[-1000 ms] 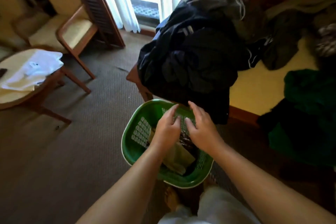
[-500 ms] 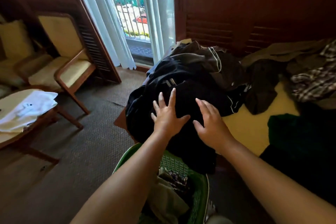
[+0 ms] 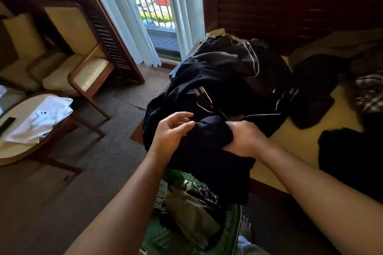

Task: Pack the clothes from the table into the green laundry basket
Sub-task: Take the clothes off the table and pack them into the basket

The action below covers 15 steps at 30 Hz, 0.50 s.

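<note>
Hands meet on the dark garment (image 3: 209,130) at the near edge of the clothes pile (image 3: 223,83) on the table (image 3: 294,143): the right hand (image 3: 245,139) is clenched around a bunched fold, while the left hand (image 3: 173,133), just beside it, pinches the cloth with curled fingers. Directly below the grip, the garment's loose end hangs over the green laundry basket (image 3: 234,227), which holds olive and plaid clothes.

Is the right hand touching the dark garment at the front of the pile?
Touching. In the head view the right hand is closed around a bunched fold of the dark garment, fingers buried in the cloth, with no gap showing.
</note>
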Available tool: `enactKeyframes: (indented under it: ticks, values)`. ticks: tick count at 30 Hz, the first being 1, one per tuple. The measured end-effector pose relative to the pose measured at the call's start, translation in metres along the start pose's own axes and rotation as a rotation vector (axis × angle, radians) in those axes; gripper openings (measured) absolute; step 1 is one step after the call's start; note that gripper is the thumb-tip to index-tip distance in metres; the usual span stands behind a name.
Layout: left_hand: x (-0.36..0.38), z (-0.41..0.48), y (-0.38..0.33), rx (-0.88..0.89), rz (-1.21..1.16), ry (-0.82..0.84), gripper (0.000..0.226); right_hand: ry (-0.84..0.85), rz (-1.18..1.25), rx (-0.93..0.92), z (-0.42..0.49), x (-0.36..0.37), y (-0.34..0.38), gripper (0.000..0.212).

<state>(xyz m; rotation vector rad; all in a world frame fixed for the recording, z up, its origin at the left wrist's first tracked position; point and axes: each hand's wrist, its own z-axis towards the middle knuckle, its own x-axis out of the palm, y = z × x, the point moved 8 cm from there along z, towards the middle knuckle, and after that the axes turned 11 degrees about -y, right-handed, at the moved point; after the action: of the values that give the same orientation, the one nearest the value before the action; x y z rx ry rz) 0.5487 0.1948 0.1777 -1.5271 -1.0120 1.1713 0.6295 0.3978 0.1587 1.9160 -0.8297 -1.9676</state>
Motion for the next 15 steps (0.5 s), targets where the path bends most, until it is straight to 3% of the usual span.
enactKeyframes:
  ticks: [1, 3, 6, 7, 9, 11, 13, 15]
  values:
    - [-0.011, 0.009, 0.002, 0.080, 0.111, -0.138, 0.026, 0.087, -0.091, 0.049, -0.005, 0.002, -0.003, 0.032]
    - [-0.024, 0.022, 0.006, 0.156, 0.422, -0.322, 0.048, 0.347, -0.349, 0.120, -0.018, 0.006, -0.011, 0.032]
    - [-0.028, 0.038, 0.033, -0.046, 0.710, -0.294, 0.088, 0.616, -0.508, 0.195, -0.039, 0.006, -0.027, 0.034]
    - [-0.027, 0.042, 0.047, -0.126, 0.698, -0.235, 0.095, 0.609, -0.499, 0.208, -0.042, 0.006, -0.030, 0.034]
    - [-0.021, 0.042, 0.068, -0.185, 0.660, -0.128, 0.098, 0.424, -0.425, 0.181, -0.040, 0.003, -0.033, 0.040]
    - [-0.019, 0.039, 0.081, -0.162, 0.591, -0.087, 0.075, 0.208, -0.309, 0.086, -0.038, 0.006, -0.032, 0.054]
    - [-0.017, 0.034, 0.084, -0.153, 0.447, -0.068, 0.030, 0.093, -0.271, -0.057, -0.038, 0.015, -0.028, 0.067]
    - [-0.013, 0.023, 0.073, -0.138, 0.339, 0.014, 0.032, 0.025, -0.310, -0.164, -0.039, 0.023, -0.021, 0.067]
